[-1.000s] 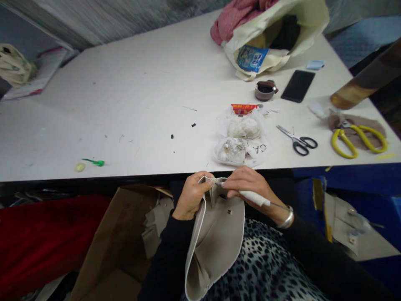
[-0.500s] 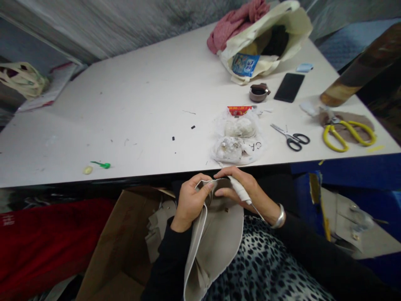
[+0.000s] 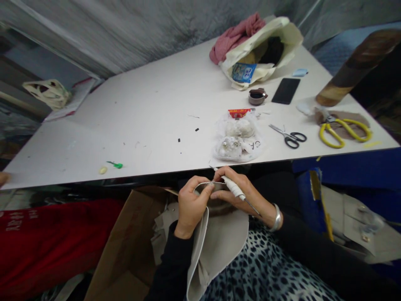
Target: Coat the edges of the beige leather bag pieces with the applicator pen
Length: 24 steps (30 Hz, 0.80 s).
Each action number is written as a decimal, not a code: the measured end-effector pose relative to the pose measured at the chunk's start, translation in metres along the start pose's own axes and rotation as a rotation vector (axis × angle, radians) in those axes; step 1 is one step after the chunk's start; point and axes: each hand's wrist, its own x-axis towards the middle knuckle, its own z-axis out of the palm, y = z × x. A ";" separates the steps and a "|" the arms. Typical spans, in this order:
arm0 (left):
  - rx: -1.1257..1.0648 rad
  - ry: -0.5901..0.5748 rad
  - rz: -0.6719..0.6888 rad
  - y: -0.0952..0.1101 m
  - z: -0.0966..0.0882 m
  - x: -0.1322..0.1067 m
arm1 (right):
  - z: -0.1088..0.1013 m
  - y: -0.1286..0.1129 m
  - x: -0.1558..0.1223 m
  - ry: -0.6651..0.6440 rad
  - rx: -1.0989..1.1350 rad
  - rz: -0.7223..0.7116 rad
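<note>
A beige bag [image 3: 224, 238], soft and leather-like, rests on my lap with its opening toward the table. My left hand [image 3: 194, 205] is closed, thumb and fingers pinching the bag's upper edge. Against that same edge lies my right hand [image 3: 241, 192], fingers closed round an awl [image 3: 232, 187] with a white-wrapped handle. One thin metal end points up at the table edge; the other reaches back toward my wrist. Whether my right fingertips also grip the bag edge, I cannot tell. What lies between the fingertips is hidden.
On the table [image 3: 150, 108] lie black scissors [image 3: 290, 137], yellow-handled shears [image 3: 343, 129], plastic bags [image 3: 236, 140], a phone [image 3: 285, 90] and a cream tote [image 3: 263, 54]. A cardboard box [image 3: 125, 238] stands below, left. Another person's hand [image 3: 3, 179] shows at the left edge.
The awl has tipped so its pointed end shows beyond my right fingers. My right hand sits closer to my left. The view has shifted slightly, and another person's hand appears at left.
</note>
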 end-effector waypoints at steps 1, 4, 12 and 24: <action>-0.001 0.014 -0.003 0.001 0.000 -0.001 | 0.000 -0.001 -0.001 -0.003 -0.008 -0.008; -0.020 0.082 -0.021 0.002 0.001 -0.005 | 0.001 -0.007 -0.003 0.011 -0.051 -0.067; -0.101 0.073 -0.058 0.000 -0.005 -0.009 | 0.002 -0.018 -0.004 -0.026 -0.103 -0.187; -0.132 0.036 -0.052 0.008 -0.012 -0.010 | 0.005 -0.024 0.002 -0.034 -0.201 -0.215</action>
